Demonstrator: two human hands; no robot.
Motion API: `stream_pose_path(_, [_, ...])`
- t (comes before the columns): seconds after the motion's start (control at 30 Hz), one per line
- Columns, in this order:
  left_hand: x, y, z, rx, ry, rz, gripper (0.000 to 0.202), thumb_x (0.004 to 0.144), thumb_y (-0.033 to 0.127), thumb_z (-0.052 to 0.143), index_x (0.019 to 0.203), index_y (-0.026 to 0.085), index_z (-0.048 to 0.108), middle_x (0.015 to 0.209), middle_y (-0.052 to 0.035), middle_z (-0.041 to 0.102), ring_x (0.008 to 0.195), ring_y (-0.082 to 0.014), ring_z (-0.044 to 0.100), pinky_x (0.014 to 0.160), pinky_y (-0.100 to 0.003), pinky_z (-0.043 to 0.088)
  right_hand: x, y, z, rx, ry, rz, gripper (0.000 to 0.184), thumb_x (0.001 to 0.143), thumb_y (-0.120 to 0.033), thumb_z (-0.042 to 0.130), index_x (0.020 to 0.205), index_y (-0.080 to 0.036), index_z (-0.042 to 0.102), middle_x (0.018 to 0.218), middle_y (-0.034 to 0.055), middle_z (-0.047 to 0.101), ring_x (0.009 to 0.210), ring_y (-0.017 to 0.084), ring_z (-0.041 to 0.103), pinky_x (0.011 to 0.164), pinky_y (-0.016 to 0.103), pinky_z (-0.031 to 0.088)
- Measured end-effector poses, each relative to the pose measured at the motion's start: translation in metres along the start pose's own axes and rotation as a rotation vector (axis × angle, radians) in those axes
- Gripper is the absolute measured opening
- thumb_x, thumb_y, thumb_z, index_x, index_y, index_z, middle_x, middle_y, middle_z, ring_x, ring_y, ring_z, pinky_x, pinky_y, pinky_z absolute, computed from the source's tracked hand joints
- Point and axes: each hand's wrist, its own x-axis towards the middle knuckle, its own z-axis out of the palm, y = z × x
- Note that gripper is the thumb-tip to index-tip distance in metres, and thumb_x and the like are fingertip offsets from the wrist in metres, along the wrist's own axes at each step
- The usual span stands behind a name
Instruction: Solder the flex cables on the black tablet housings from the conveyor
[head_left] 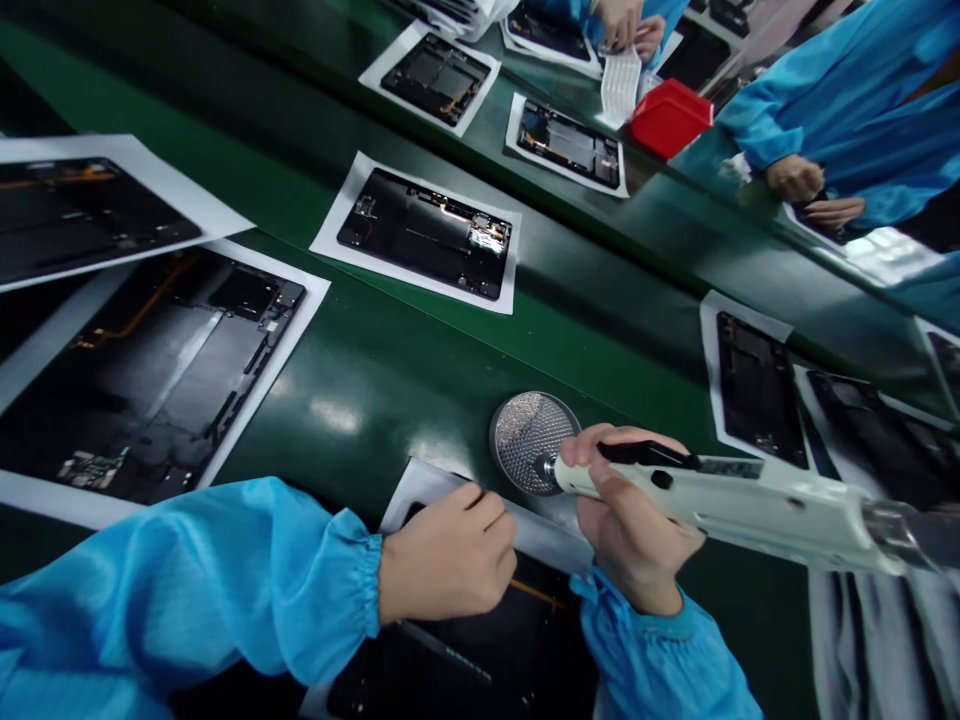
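Observation:
My right hand (634, 520) is wrapped round a white electric screwdriver (750, 495), whose tip rests on a round silver screw dish (525, 435). My left hand (446, 555) is curled into a loose fist and rests on the top edge of an opened black tablet (480, 650) lying on a white sheet just in front of me. Whether the left fingers pinch anything I cannot make out. Both of my arms are in blue sleeves.
Several more opened tablets on white sheets lie on the green belt (375, 370), such as one at the left (150, 370) and one in the middle (427, 235). A red bin (670, 115) stands at the far side. Other people in blue coats work there, hands (795, 178) at the belt.

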Motion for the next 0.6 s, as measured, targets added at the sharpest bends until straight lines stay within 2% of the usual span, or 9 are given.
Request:
stream_pose_path(0.17, [0.002,-0.008,-0.001,-0.031,-0.035,0.017,0.016,0.094,0.015,0.052,0.081,0.012,0.060,0.080,-0.0080,0.055,0.077,-0.0229,0.051,0.064,-0.035,0.037,0.000,-0.010,0.000,-0.002,0.021,0.013,0.030,0.074,-0.008,0.066,0.102,-0.021,0.070,0.076,0.0027,0.066,0.071,0.020,0.062,0.068,0.040,0.051])
stream_pose_path(0.3, [0.003,-0.017,0.000,-0.059,-0.076,-0.022,0.018,0.094,0.014,0.051,0.078,0.012,0.059,0.081,-0.0085,0.052,0.077,-0.0232,0.047,0.064,-0.036,0.039,-0.002,-0.045,-0.001,0.027,0.041,-0.014,0.035,0.070,-0.006,0.063,0.099,-0.022,0.074,0.072,0.0015,0.062,0.070,0.018,0.057,0.064,0.037,0.049])
stream_pose_path(0.4, [0.004,-0.023,0.002,-0.048,-0.110,-0.038,0.016,0.089,0.007,0.052,0.076,0.011,0.060,0.079,-0.0095,0.052,0.080,-0.0238,0.045,0.067,-0.037,0.042,-0.013,-0.067,-0.002,0.038,0.031,-0.012,0.033,0.071,-0.006,0.064,0.099,-0.021,0.074,0.071,0.0008,0.057,0.070,0.017,0.055,0.061,0.035,0.049])
stream_pose_path(0.5, [0.005,-0.027,0.002,-0.095,-0.125,-0.082,0.013,0.084,0.001,0.052,0.078,0.009,0.060,0.085,-0.0116,0.055,0.082,-0.0236,0.044,0.072,-0.037,0.045,-0.027,-0.068,-0.003,0.039,0.009,0.007,0.030,0.076,-0.008,0.065,0.102,-0.020,0.073,0.073,0.0015,0.057,0.071,0.017,0.056,0.061,0.035,0.049])
stream_pose_path(0.6, [0.005,-0.032,-0.001,-0.174,-0.141,-0.083,0.012,0.086,0.002,0.051,0.083,0.008,0.062,0.091,-0.0124,0.056,0.086,-0.0234,0.046,0.078,-0.036,0.049,-0.037,-0.053,-0.001,0.044,-0.025,0.024,0.029,0.079,-0.009,0.064,0.105,-0.021,0.072,0.076,0.0020,0.059,0.073,0.018,0.057,0.062,0.036,0.049])
